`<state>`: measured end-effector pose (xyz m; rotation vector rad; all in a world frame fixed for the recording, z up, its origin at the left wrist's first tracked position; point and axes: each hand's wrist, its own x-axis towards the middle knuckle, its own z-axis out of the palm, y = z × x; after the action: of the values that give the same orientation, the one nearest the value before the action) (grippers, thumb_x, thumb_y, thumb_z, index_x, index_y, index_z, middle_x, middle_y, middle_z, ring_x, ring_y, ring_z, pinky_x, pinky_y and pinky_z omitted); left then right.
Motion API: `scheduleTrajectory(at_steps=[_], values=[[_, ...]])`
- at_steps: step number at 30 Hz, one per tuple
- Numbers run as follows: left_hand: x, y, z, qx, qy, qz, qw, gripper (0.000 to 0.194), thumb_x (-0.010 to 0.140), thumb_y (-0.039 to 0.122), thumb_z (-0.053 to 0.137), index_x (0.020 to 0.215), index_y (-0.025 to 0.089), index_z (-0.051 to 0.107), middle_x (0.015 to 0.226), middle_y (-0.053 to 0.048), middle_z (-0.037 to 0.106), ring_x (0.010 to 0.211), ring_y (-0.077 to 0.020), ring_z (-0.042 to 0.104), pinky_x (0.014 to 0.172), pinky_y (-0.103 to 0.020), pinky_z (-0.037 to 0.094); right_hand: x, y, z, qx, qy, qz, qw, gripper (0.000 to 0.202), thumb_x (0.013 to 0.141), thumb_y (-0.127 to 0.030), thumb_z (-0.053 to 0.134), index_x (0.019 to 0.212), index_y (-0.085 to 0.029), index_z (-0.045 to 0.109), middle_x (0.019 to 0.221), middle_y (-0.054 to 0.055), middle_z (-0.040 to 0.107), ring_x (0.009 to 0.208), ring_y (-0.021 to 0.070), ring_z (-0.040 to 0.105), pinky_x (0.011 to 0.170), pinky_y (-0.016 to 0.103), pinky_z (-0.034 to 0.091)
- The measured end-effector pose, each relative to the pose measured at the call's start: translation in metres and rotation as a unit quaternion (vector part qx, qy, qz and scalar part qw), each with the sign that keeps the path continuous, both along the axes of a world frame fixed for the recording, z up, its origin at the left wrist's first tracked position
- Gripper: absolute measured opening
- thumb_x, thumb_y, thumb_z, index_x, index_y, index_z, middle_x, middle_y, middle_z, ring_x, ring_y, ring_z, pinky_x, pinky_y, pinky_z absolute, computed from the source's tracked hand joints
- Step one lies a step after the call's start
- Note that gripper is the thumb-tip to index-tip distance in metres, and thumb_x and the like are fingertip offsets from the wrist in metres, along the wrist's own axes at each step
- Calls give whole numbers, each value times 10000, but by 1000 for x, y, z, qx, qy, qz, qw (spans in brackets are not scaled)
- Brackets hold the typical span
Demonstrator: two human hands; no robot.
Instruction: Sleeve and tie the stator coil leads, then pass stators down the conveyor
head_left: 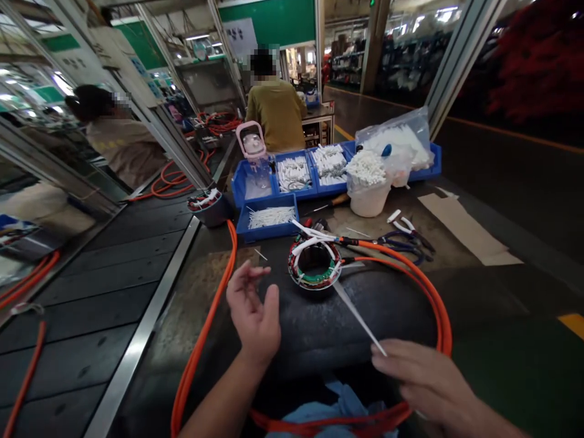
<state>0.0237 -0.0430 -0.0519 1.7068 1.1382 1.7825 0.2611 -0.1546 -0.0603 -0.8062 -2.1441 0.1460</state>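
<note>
A ring-shaped motor stator (314,286) with a green inner face and wire windings stands on the dark work surface in front of me. Orange cables (401,258) run out of its right side, and white sleeves (308,243) cover leads on its top. From its front right edge a white cord (358,313) stretches toward me. My right hand (422,371) pinches the cord's near end between thumb and fingers. My left hand (253,310) is raised to the left of the stator, fingers apart and slightly curled, with nothing in it.
Blue bins (267,219) of white tubes stand behind the stator, beside a white tub (369,198) of tubes. Pliers (406,243) and cardboard (469,228) lie to the right. Left are a roller conveyor (104,267) and another stator (210,210). Two people (276,112) sit further back.
</note>
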Motion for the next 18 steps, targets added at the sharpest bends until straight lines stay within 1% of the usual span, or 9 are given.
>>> scheduleTrajectory(at_steps=[1, 2, 4, 6, 8, 10, 13, 16, 18], values=[[-3, -3, 1, 8, 14, -5, 1000, 431, 823, 176, 502, 1234, 243, 392, 1035, -53, 480, 946, -150, 545, 890, -348, 458, -3, -8, -12, -8, 12, -3, 1000, 613, 849, -116, 427, 1405, -292, 236, 1067, 61, 628, 1029, 222, 582, 771, 381, 574], [-4, -5, 1, 11, 46, -32, 998, 415, 821, 158, 500, 1218, 242, 412, 1000, -45, 500, 909, -144, 554, 860, -334, 472, -4, -13, -23, -20, 25, -6, 999, 611, 848, -114, 423, 1404, -283, 236, 1099, 75, 612, 1055, 229, 566, 781, 397, 567], [-5, -7, 3, -1, 146, -118, 982, 406, 814, 129, 495, 1202, 235, 439, 948, -41, 554, 877, -148, 569, 835, -332, 481, -5, -16, -44, -64, 46, -10, 997, 596, 851, -118, 420, 1389, -301, 241, 1189, 85, 561, 1124, 245, 514, 839, 454, 529], [-2, -6, 5, -10, 239, -177, 955, 411, 808, 119, 495, 1202, 226, 452, 997, -57, 598, 953, -173, 568, 883, -360, 459, -5, -16, -59, -111, 61, -5, 992, 563, 861, -140, 408, 1367, -329, 250, 1253, 78, 515, 1167, 252, 474, 889, 493, 485], [1, 0, 7, -7, 293, -191, 937, 414, 807, 128, 494, 1209, 219, 455, 1097, -74, 598, 1065, -197, 529, 947, -392, 418, -4, -16, -69, -136, 69, 4, 988, 541, 865, -151, 396, 1350, -346, 260, 1274, 67, 500, 1178, 246, 463, 912, 491, 465], [3, 6, 9, 3, 324, -187, 927, 407, 805, 146, 497, 1205, 215, 466, 1151, -74, 583, 1134, -212, 484, 983, -413, 384, -3, -17, -74, -140, 70, 8, 988, 552, 851, -139, 395, 1343, -349, 260, 1277, 62, 499, 1182, 239, 460, 918, 478, 463], [3, 15, 12, 19, 382, -161, 910, 379, 803, 169, 507, 1179, 213, 503, 1138, -60, 593, 1162, -222, 442, 993, -426, 353, 0, -18, -75, -142, 60, 9, 988, 624, 800, -78, 391, 1346, -342, 244, 1278, 59, 499, 1186, 223, 457, 919, 453, 468], [6, 21, 16, 23, 443, -123, 888, 337, 819, 216, 512, 1155, 195, 534, 1101, -55, 615, 1131, -229, 436, 987, -436, 331, -2, -11, -70, -125, 51, 23, 991, 687, 755, -27, 383, 1359, -318, 232, 1285, 66, 492, 1190, 213, 454, 913, 435, 475], [12, 25, 19, 10, 489, -103, 866, 249, 836, 269, 504, 1051, 189, 601, 1008, -54, 645, 1084, -240, 450, 973, -452, 319, -8, 2, -63, -105, 59, 25, 992, 676, 756, -20, 385, 1353, -312, 262, 1294, 65, 483, 1190, 208, 455, 917, 429, 470]])
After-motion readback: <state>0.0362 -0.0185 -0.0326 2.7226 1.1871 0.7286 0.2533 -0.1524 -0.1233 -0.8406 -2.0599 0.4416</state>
